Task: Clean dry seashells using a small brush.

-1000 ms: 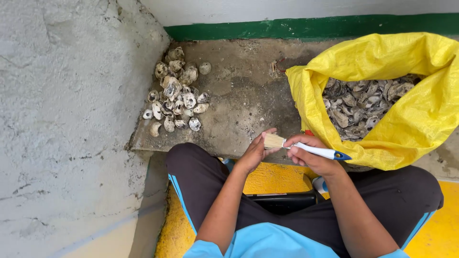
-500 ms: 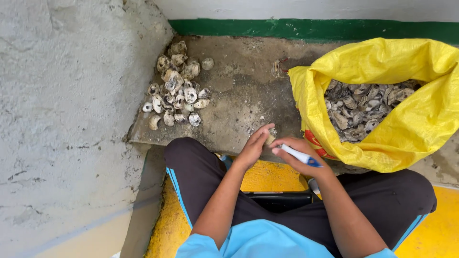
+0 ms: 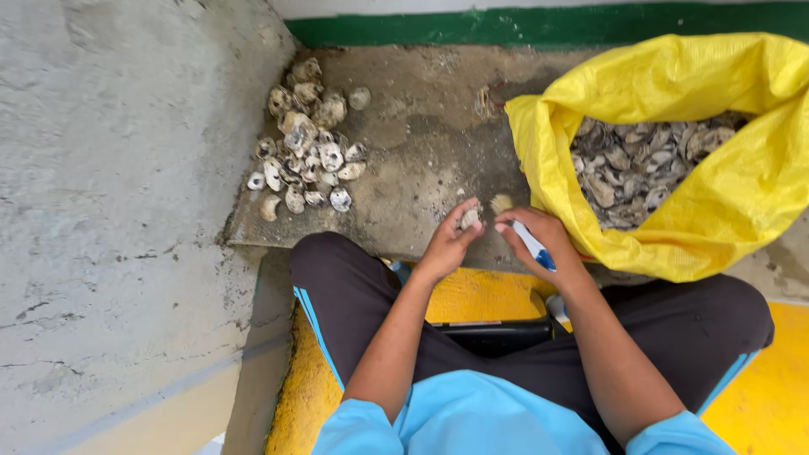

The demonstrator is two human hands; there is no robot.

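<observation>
While shells [image 3: 308,147] lie heaped at ten o'clock, the left hand [image 3: 449,240] pinches one shell [image 3: 469,217]; the right hand [image 3: 539,240], just beside at three o'clock, grips a blue-handled knife [image 3: 531,244] before the sack [image 3: 674,143].

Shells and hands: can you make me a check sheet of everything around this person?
Surface: stained grey concrete slab, with a yellow painted edge nearer the person.
Job's things: left hand holds a shell piece; right hand holds a white-and-blue handled tool and another shell piece.
Clutter: pile of shells on the slab; yellow sack of shells at right.
Grippers: both hands closed around their things.
Cables: nothing seen.
Surroundings: rough grey wall at left, green band at back.
</observation>
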